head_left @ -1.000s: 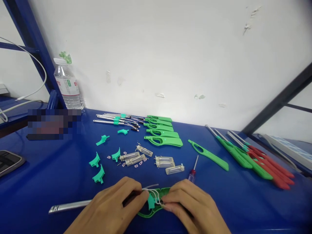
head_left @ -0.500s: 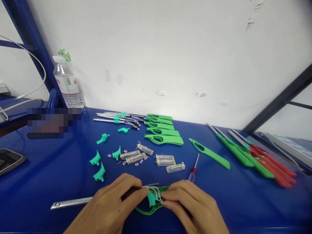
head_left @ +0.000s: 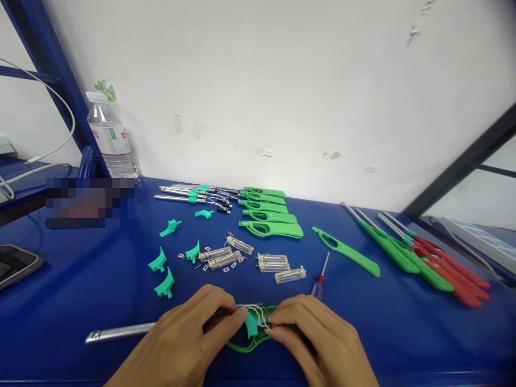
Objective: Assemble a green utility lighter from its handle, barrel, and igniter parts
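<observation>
Near the front edge, an opened green lighter handle half [head_left: 242, 348] lies between my hands. Inside it sit a teal trigger [head_left: 251, 324] and looping white wires [head_left: 258, 309]. My left hand [head_left: 183, 336] is closed around the tube end of the handle, its thumb beside the trigger. A silver lighter tube [head_left: 119, 332] sticks out to the left from under that hand. My right hand [head_left: 318, 336] grips the other end of the handle, fingertips pinched at the wires. Palms and fingers hide most of the shell.
Behind lie loose teal triggers [head_left: 164, 285], clear fuel tanks [head_left: 273, 263], wired tubes [head_left: 181, 198] and green handle halves [head_left: 278, 230]. A screwdriver [head_left: 318, 285] is just beyond my right hand. Assembled lighters [head_left: 439, 263] lie right; a water bottle [head_left: 110, 140] stands at the back left.
Both hands stay on the lighter handle with only slight fingertip motion. The trigger and tube have shifted a little to the right and up.
</observation>
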`<state>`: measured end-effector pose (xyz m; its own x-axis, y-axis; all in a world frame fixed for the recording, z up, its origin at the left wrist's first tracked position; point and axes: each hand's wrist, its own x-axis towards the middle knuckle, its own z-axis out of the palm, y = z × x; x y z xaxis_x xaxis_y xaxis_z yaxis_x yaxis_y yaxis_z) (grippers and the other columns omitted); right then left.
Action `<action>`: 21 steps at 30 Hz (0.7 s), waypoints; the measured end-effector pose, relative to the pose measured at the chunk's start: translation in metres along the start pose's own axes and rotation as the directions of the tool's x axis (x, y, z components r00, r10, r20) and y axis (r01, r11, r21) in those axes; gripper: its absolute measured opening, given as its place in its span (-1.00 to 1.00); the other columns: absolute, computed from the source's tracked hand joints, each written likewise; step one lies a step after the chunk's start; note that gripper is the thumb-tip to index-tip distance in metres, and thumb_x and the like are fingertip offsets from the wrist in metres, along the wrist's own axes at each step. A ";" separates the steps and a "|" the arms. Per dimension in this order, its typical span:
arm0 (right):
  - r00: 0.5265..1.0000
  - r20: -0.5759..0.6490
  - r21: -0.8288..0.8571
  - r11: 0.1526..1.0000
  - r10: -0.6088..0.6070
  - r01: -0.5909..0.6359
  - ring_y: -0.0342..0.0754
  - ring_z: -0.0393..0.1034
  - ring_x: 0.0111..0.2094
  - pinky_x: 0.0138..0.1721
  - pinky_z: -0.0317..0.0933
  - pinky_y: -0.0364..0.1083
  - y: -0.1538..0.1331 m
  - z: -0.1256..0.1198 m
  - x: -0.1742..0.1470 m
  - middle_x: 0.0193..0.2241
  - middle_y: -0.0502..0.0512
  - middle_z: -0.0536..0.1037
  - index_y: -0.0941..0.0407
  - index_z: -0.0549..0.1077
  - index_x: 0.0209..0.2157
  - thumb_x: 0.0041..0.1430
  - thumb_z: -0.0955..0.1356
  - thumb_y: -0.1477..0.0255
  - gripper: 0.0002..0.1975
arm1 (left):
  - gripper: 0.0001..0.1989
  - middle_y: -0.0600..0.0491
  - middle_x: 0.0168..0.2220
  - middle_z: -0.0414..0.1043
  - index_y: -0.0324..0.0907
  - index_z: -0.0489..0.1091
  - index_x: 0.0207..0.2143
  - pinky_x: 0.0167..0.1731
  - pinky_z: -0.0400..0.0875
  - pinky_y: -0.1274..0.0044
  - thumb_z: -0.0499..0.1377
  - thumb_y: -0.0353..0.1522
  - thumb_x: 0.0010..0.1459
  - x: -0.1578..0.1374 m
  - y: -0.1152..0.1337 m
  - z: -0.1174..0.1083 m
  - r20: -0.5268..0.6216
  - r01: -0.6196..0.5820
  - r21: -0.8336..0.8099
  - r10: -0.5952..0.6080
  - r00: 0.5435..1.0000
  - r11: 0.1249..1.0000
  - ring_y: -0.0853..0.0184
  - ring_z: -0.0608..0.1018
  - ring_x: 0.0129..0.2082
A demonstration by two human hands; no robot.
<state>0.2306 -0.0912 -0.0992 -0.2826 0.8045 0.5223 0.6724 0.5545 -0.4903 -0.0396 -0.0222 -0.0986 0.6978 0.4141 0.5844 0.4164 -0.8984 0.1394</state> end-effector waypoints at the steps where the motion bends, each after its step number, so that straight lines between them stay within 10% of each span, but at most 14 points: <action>1: 1.000 -0.003 0.004 1.000 0.000 0.000 -0.15 0.68 -0.19 -0.12 0.48 -0.22 0.000 0.000 0.000 -0.17 -0.09 0.72 -0.04 0.56 0.01 0.64 0.41 0.44 -0.92 | -0.54 0.03 -0.06 0.62 -0.06 0.55 0.23 -0.09 0.63 0.69 0.00 -0.59 0.53 0.000 0.001 0.000 -0.002 -0.002 -0.001 0.002 1.000 1.000 0.40 0.67 -0.12; 12: 1.000 -0.014 0.008 1.000 -0.021 0.021 -0.12 0.69 -0.19 -0.11 0.53 -0.20 0.002 -0.001 -0.002 -0.18 -0.08 0.75 -0.02 0.59 -0.03 0.60 0.44 0.47 -0.91 | -0.74 -0.02 -0.08 0.60 -0.02 0.61 0.17 -0.06 0.71 0.57 0.26 -0.21 0.54 0.018 0.017 0.000 -0.088 0.075 0.022 -0.073 0.993 0.997 0.26 0.67 -0.07; 21: 0.993 -0.087 -0.118 0.991 -0.081 0.070 -0.12 0.70 -0.23 -0.13 0.55 -0.17 -0.002 0.010 -0.004 -0.18 -0.04 0.76 0.00 0.61 0.01 0.63 0.40 0.50 -0.87 | -0.71 0.03 -0.11 0.58 -0.10 0.49 0.06 -0.06 0.69 0.56 -0.04 -0.32 0.71 0.002 0.016 -0.001 -0.034 0.078 -0.065 -0.081 0.996 0.995 0.33 0.67 -0.17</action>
<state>0.2230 -0.0938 -0.1075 -0.2753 0.7356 0.6189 0.7271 0.5805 -0.3666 -0.0322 -0.0362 -0.0946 0.6417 0.4798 0.5984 0.4312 -0.8709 0.2360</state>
